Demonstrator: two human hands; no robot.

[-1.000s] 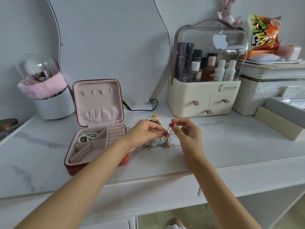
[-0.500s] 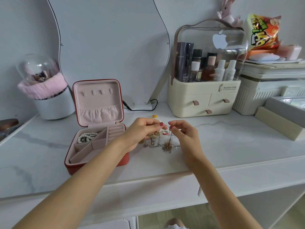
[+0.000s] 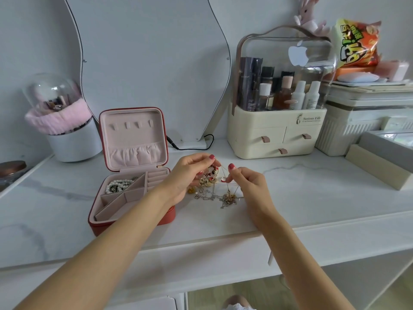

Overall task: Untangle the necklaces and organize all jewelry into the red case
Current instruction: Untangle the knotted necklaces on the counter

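The table (image 3: 312,198) bears the open red case (image 3: 131,175) at 9 o'clock of the hands. Left hand (image 3: 185,175) grips a beaded bracelet (image 3: 211,172); right hand (image 3: 248,184) pinches a thin chain (image 3: 225,173). Tangled necklaces (image 3: 219,196) lie between them, at 6 o'clock of the fingertips. Pearls (image 3: 117,184) sit in the case's far-left compartment.

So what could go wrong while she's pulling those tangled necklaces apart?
The left hand and right hand each pinch part of the tangled jewelry. Pulling hard might tighten the knots or snap a thin chain. The loose pieces still lying on the table could get dragged along and slide off the front edge. The red case sits right by her left wrist, so a bump might jolt the pearl necklace inside.
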